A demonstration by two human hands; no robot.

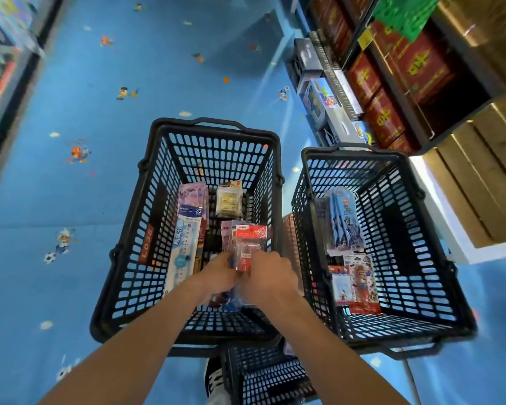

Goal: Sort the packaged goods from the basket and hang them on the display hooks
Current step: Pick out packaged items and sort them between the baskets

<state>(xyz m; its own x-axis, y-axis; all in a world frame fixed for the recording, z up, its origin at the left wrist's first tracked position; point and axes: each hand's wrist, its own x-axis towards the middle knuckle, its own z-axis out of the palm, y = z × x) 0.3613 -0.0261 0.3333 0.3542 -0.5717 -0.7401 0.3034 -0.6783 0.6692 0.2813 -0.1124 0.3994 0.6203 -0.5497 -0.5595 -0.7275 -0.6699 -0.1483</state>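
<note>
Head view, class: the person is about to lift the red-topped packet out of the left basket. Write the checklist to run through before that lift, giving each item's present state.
1. Both hands on the red-topped packet: left hand and right hand hold its lower end. ok
2. Nothing lies over the packet's red top. ok
3. Only one packet in the grip: similar packets sit right behind it and the fingers hide the lower end. cannot tell
4. Way up out of the left basket is open. ok
5. Display hooks in view: none show. not ok
</note>
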